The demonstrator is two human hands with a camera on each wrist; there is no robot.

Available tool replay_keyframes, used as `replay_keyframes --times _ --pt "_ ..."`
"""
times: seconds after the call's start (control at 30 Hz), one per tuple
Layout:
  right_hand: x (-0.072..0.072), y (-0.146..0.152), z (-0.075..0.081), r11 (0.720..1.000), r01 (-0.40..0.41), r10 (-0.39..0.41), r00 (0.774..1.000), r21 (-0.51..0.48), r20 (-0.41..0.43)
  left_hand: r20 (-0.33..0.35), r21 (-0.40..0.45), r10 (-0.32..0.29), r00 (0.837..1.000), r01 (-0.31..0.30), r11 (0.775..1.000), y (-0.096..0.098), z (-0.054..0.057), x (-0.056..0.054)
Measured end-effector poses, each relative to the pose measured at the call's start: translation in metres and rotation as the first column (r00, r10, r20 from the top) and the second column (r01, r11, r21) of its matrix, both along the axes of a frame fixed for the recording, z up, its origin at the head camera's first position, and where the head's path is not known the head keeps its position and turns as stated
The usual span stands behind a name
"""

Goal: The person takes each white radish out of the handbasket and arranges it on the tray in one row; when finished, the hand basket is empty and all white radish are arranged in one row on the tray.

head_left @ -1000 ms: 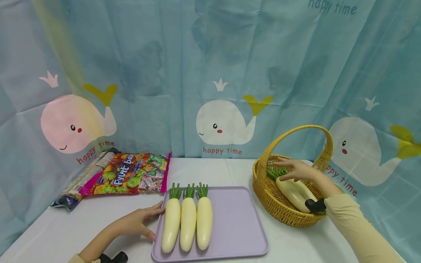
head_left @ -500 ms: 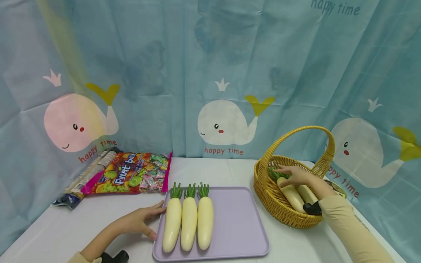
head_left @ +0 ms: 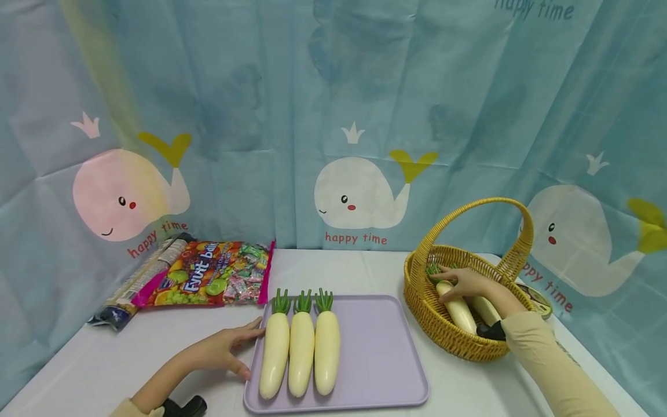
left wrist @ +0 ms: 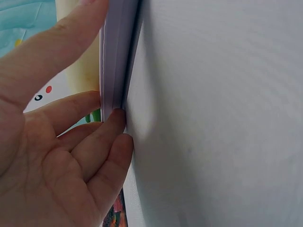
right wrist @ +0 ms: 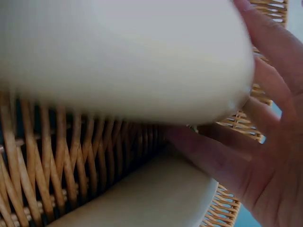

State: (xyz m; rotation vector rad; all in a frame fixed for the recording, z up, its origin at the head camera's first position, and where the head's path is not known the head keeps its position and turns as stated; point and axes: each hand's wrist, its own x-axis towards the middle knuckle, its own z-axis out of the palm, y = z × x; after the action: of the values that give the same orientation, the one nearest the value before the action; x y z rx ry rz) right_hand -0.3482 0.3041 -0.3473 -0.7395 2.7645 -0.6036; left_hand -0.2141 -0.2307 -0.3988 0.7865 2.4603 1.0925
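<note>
My left hand (head_left: pixel 221 349) rests at the left edge of a lilac tray (head_left: pixel 380 347); in the left wrist view its relaxed fingers (left wrist: pixel 102 161) touch the rim. Three white radishes with green tops lie side by side on the tray: left (head_left: pixel 274 356), middle (head_left: pixel 301 356) and right (head_left: pixel 326 353). Inside the wicker basket (head_left: pixel 429 318), my right hand (head_left: pixel 471 282) grips a white radish (head_left: pixel 460 310) near its leafy end. The right wrist view shows the thumb (right wrist: pixel 218 158) between this radish and another white radish (right wrist: pixel 151 194) lying beside it.
A colourful bag of fruit candy (head_left: pixel 208 275) lies at the back left, partly over a long packet (head_left: pixel 140 281). The basket's tall handle (head_left: pixel 471 204) arches above the right hand. A round patterned object (head_left: pixel 539 300) shows behind the basket. A whale-print curtain (head_left: pixel 271 116) hangs behind the table.
My right hand has lowered from above the radishes into the basket and closed round one of them, whose body has shifted slightly. The left hand stays at the tray's edge.
</note>
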Motion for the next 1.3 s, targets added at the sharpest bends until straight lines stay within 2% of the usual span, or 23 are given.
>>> replay_keyframes --times 0.13,0.3,0.47,0.67,0.8,1.03,1.2,1.3 --pt "0.0 0.0 0.0 1.0 -0.002 0.002 1.0 -0.012 0.023 -0.012 -0.008 -0.001 1.0 0.001 1.0 0.0 -0.002 -0.001" --pt "0.0 0.001 -0.001 1.0 -0.008 0.008 1.0 -0.027 0.017 -0.034 -0.022 -0.007 0.999 0.006 1.0 -0.001 -0.003 -0.001" --pt "0.0 0.002 -0.003 0.999 -0.038 0.038 0.999 -0.019 -0.011 -0.026 -0.02 -0.005 1.0 0.005 1.0 -0.001 -0.002 0.0" --pt "0.0 0.002 -0.002 1.0 -0.022 0.022 1.0 0.003 -0.01 0.007 -0.005 0.007 1.0 -0.007 1.0 0.0 -0.002 0.0" --pt "0.001 0.002 0.001 1.0 -0.011 0.011 1.0 -0.001 -0.014 0.004 -0.005 0.003 1.0 -0.003 1.0 0.0 0.0 0.0" --pt "0.002 0.003 -0.004 1.0 0.007 -0.007 1.0 -0.012 0.006 0.0 -0.017 0.002 1.0 -0.002 1.0 0.001 -0.004 0.003" --pt "0.001 0.006 -0.001 1.0 0.009 -0.009 1.0 -0.025 -0.007 0.026 -0.025 0.031 0.999 -0.03 0.999 0.002 0.002 0.003" --pt "-0.004 0.006 0.006 0.999 0.01 -0.01 1.0 -0.043 -0.018 0.014 -0.031 0.04 0.999 -0.04 0.999 0.001 0.006 0.003"
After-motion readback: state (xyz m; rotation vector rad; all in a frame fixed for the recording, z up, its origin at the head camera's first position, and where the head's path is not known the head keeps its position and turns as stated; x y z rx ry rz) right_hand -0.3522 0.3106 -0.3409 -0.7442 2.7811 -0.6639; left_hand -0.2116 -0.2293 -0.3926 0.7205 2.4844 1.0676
